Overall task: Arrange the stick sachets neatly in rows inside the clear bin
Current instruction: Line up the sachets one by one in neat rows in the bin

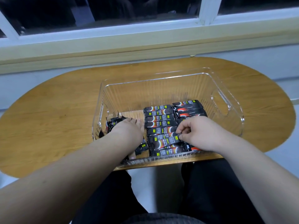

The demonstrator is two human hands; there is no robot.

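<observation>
A clear ribbed bin (161, 78) stands on the oval wooden table (56, 110). Inside it, black stick sachets lie flat in a middle row (159, 120) and a right row (189, 109). A loose heap of sachets (113, 124) fills the bin's left side. My left hand (127, 128) reaches down into that heap, its fingers hidden among the sachets. My right hand (197, 133) pinches the right end of one sachet (163, 139) in the middle row between thumb and forefinger.
The bin's right wall has a cut-out handle (221, 102). A window sill (113, 50) and white window frame run behind the table. My dark-trousered legs (210, 191) sit below the table's near edge.
</observation>
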